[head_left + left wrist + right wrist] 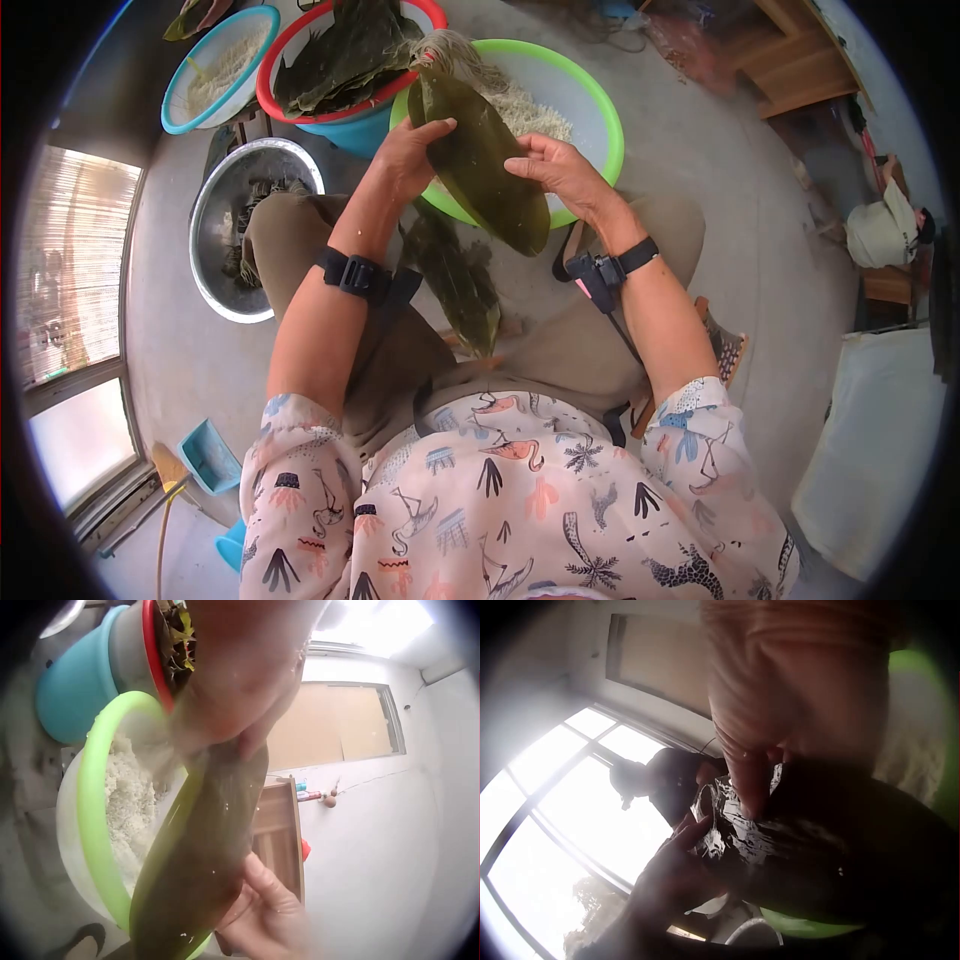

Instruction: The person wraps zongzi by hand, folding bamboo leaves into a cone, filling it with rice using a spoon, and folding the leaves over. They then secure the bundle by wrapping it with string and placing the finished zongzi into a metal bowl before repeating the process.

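Note:
Both hands hold a broad, flat green leaf (485,175) above the near part of a white basin with a green rim (612,150). The left hand (405,158) pinches its left edge, thumb lying on top. On the opposite edge, the right hand (568,178) grips with its thumb over the leaf and fingers behind. In the left wrist view the leaf (199,847) looks slightly curved, with small white specks on it. White rice-like grains (540,118) fill the green-rimmed basin. More long leaves (455,280) hang between the person's knees.
A red-rimmed basin (268,75) with a pile of dark leaves (345,60) stands behind, next to a blue-rimmed basin (172,115) of white grains. A bundle of pale strands (460,58) lies at the green rim. On the left, a metal basin (208,250) contains dark wrapped bundles.

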A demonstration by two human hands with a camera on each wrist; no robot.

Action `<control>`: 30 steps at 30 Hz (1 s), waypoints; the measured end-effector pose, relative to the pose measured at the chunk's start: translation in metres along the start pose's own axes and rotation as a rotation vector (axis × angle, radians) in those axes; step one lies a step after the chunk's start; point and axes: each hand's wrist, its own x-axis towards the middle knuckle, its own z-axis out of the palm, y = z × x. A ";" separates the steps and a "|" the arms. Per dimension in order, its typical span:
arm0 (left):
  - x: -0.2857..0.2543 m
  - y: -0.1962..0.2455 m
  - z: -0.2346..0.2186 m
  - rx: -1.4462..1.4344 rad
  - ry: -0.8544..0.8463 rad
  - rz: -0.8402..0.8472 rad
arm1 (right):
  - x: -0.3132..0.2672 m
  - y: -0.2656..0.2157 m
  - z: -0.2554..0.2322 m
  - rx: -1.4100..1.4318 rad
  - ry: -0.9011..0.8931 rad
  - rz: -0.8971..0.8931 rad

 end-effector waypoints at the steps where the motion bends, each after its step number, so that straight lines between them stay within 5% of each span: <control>1: -0.002 -0.003 0.001 0.005 -0.004 0.001 | 0.000 -0.003 0.000 0.003 0.050 0.008; 8: -0.009 -0.017 0.014 0.074 -0.027 -0.057 | 0.012 0.010 -0.009 -0.034 0.147 -0.070; 13: -0.006 -0.015 0.013 0.247 -0.007 0.137 | 0.016 0.001 0.007 -0.030 0.228 -0.075; 21: -0.007 -0.016 0.026 0.305 0.075 0.066 | 0.020 0.002 0.006 0.133 0.263 -0.180; 30: 0.011 -0.006 -0.004 -0.072 0.238 0.088 | 0.018 0.021 -0.010 -0.072 -0.086 0.157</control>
